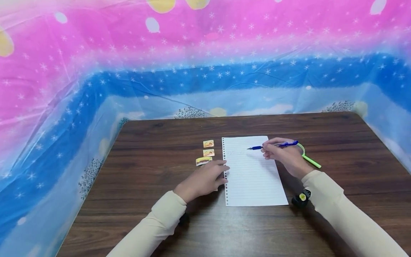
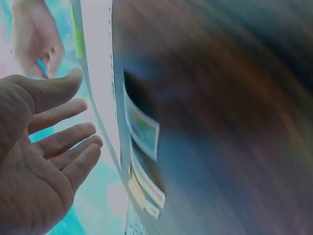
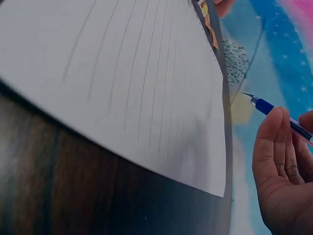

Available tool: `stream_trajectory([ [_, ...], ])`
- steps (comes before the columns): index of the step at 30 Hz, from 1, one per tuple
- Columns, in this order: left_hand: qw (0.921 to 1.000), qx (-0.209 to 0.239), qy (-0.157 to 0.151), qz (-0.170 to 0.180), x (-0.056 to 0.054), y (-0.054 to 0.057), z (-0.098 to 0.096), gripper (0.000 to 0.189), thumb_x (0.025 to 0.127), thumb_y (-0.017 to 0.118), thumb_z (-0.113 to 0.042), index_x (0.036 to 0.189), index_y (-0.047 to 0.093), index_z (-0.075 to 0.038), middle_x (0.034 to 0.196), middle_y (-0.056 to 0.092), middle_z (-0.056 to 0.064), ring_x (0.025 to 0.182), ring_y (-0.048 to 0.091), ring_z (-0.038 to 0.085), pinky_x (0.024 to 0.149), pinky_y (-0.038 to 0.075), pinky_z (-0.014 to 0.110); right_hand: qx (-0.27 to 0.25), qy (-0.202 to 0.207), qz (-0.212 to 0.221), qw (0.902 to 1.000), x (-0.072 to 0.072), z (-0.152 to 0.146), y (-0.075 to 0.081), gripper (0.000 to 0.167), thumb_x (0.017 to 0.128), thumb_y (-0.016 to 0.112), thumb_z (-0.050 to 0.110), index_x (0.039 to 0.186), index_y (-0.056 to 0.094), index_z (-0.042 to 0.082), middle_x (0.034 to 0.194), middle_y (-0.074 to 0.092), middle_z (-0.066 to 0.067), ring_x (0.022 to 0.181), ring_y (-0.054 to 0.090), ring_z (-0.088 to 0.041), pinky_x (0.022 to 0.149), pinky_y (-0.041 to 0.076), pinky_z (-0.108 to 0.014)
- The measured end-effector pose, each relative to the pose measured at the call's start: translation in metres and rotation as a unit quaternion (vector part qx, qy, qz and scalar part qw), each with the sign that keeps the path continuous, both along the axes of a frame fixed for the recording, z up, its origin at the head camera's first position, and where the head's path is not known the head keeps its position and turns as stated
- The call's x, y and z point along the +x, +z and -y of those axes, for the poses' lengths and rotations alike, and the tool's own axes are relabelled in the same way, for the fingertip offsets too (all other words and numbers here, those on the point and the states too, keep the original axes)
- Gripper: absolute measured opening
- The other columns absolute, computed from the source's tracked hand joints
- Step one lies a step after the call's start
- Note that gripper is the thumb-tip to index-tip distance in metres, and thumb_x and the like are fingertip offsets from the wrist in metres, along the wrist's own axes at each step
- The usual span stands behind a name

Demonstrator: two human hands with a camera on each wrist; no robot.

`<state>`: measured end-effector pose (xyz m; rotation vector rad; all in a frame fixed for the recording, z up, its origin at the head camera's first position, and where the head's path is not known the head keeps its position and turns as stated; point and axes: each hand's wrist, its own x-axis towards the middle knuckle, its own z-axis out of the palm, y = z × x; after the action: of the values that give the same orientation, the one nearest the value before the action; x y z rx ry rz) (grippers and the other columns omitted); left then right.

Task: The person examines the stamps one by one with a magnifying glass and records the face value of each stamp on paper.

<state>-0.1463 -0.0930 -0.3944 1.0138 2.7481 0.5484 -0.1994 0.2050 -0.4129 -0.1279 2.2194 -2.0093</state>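
Cards [image 1: 208, 152] lie beside lined paper [image 1: 253, 178].

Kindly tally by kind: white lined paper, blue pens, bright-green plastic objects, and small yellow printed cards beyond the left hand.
White lined paper sheet: 1
Blue plastic pen: 1
Bright-green curved object: 1
Small yellow printed cards there: 3
Total: 6

Beneath your left hand [image 1: 205, 177] you have a dark-brown wood-grain table [image 1: 151, 157] with rounded far corners; beyond that hand hangs a pink-and-blue, snowflake-printed fabric backdrop [image 1: 192, 71]
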Motion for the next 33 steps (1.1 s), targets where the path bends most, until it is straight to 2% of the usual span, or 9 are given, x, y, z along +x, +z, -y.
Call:
stream_trajectory([
  [4,0.9993,0.019,0.032,0.007,-0.004,0.004,0.013,0.035,0.099,0.068,-0.014,0.131,0.065,0.0,0.141,0.058,0.016,0.135,0.051,0.029,0.109,0.044,0.044,0.024,-0.002,-0.036,0.999,0.009,-0.012,0.003,0.035,0.094,0.076,0.024,0.108,0.067,-0.006,0.094,0.073,-0.015,0.079,0.071,-0.02,0.077,0.061,-0.032],
  [7,0.9971,0.023,0.07,0.019,-0.007,0.007,0.021,0.039,0.098,0.069,-0.015,0.134,0.064,-0.001,0.14,0.059,0.015,0.135,0.051,0.03,0.109,0.044,0.047,0.039,-0.004,-0.057,0.9976,0.016,-0.021,0.004,0.032,0.094,0.076,0.024,0.107,0.069,-0.004,0.094,0.073,-0.014,0.079,0.07,-0.022,0.073,0.06,-0.03],
  [11,0.9941,0.032,0.103,0.009,-0.013,0.006,0.033,0.038,0.097,0.071,-0.013,0.132,0.066,-0.001,0.134,0.062,0.015,0.127,0.057,0.03,0.103,0.048,0.047,-0.01,0.0,-0.063,0.998,0.024,-0.033,0.007,0.028,0.096,0.073,0.014,0.109,0.068,-0.01,0.093,0.075,-0.01,0.081,0.072,-0.021,0.074,0.06,-0.031],
  [15,0.9908,0.04,0.13,0.001,-0.019,0.003,0.043,0.035,0.097,0.07,-0.011,0.13,0.067,-0.001,0.133,0.062,0.016,0.124,0.059,0.03,0.101,0.05,0.046,-0.055,-0.003,-0.067,0.9963,0.03,-0.042,0.008,0.025,0.095,0.072,0.008,0.107,0.066,-0.014,0.093,0.074,-0.013,0.081,0.073,-0.02,0.073,0.061,-0.034],
  [21,0.9838,0.05,0.172,0.007,-0.027,-0.002,0.051,0.032,0.097,0.07,-0.012,0.127,0.069,-0.002,0.129,0.064,0.014,0.122,0.06,0.029,0.1,0.05,0.046,0.02,-0.05,-0.07,0.9961,0.039,-0.051,0.011,0.027,0.092,0.077,0.015,0.105,0.07,-0.007,0.091,0.073,-0.011,0.074,0.07,-0.023,0.069,0.06,-0.031],
  [24,0.9826,0.046,0.18,0.003,-0.03,-0.004,0.054,0.028,0.096,0.071,-0.011,0.122,0.072,-0.002,0.125,0.066,0.013,0.119,0.061,0.029,0.1,0.05,0.047,0.026,-0.053,-0.073,0.9956,0.044,-0.058,0.011,0.026,0.093,0.076,0.015,0.107,0.07,-0.007,0.092,0.074,-0.01,0.075,0.071,-0.022,0.07,0.06,-0.03],
  [29,0.9825,0.06,0.176,-0.005,-0.035,-0.006,0.058,0.019,0.095,0.073,-0.009,0.112,0.076,-0.004,0.113,0.068,0.011,0.105,0.065,0.028,0.089,0.054,0.046,0.004,-0.053,-0.082,0.9953,0.051,-0.067,0.009,0.026,0.095,0.073,0.011,0.109,0.068,-0.01,0.092,0.074,-0.015,0.077,0.073,-0.02,0.073,0.061,-0.031],
  [33,0.9817,0.062,0.18,0.008,-0.039,-0.007,0.06,0.015,0.095,0.072,-0.009,0.108,0.077,-0.005,0.109,0.069,0.01,0.1,0.066,0.026,0.085,0.055,0.044,0.044,-0.07,-0.083,0.9931,0.056,-0.072,0.007,0.03,0.095,0.073,0.017,0.109,0.067,-0.01,0.089,0.073,-0.015,0.075,0.072,-0.019,0.071,0.061,-0.032],
])
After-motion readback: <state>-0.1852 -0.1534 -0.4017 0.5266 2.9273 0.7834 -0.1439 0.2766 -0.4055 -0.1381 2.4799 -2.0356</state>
